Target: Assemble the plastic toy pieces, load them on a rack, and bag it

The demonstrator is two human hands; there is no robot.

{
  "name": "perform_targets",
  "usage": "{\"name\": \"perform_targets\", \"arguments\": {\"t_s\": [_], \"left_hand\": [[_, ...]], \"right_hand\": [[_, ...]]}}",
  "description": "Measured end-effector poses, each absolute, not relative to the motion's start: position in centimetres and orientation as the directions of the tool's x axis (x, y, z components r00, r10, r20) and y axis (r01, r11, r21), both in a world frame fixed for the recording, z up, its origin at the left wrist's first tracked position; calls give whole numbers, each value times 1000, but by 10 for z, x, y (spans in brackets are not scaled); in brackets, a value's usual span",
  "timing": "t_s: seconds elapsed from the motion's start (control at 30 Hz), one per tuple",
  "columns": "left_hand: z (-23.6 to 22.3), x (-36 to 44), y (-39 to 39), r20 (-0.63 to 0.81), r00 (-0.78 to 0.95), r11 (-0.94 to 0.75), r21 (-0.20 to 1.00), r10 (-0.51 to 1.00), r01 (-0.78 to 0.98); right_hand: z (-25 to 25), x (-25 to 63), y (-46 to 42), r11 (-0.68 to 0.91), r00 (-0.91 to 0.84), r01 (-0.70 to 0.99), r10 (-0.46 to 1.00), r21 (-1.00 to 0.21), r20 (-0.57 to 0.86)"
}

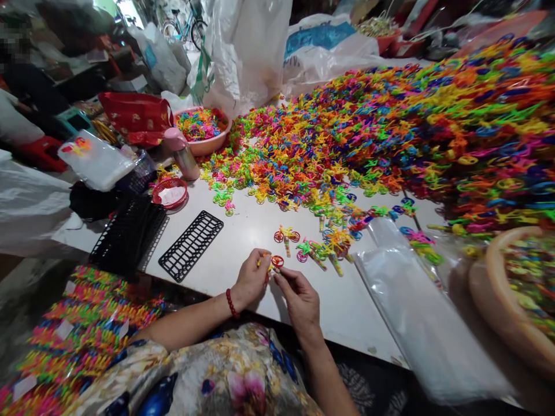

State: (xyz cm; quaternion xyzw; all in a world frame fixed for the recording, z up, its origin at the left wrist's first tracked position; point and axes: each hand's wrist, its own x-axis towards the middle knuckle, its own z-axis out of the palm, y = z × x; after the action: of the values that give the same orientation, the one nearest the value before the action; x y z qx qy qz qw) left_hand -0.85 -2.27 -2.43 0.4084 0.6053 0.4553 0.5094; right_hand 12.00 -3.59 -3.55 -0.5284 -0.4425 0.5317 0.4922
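Close to the table's front edge, my left hand pinches a small yellow plastic toy bicycle with red wheels. My right hand meets it from the other side, thumb and fingertips closed on the toy's lower part. Fingers cover much of the toy. Just beyond lies another toy bicycle with red wheels, a thin printed tube pointing down from it. To its right sit several more toys with tubes, green, pink and yellow. A black slotted plastic rack lies flat left of my hands.
A huge heap of colourful plastic toys covers the table's back and right. Clear plastic bags lie at right beside a large tub. Stacked black racks, a red basket and a thermos stand at left.
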Motion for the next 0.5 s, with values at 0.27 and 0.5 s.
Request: {"name": "perform_targets", "arguments": {"t_s": [0.27, 0.5], "left_hand": [[-16, -9, -28, -7, -268, 96, 942, 963, 321], [-24, -10, -23, -168, -281, 231, 951, 945, 208]], "right_hand": [[-31, 119, -43, 34, -9, 66, 999, -997, 34], [-23, 113, -46, 96, -66, 137, 994, -986, 88]]}}
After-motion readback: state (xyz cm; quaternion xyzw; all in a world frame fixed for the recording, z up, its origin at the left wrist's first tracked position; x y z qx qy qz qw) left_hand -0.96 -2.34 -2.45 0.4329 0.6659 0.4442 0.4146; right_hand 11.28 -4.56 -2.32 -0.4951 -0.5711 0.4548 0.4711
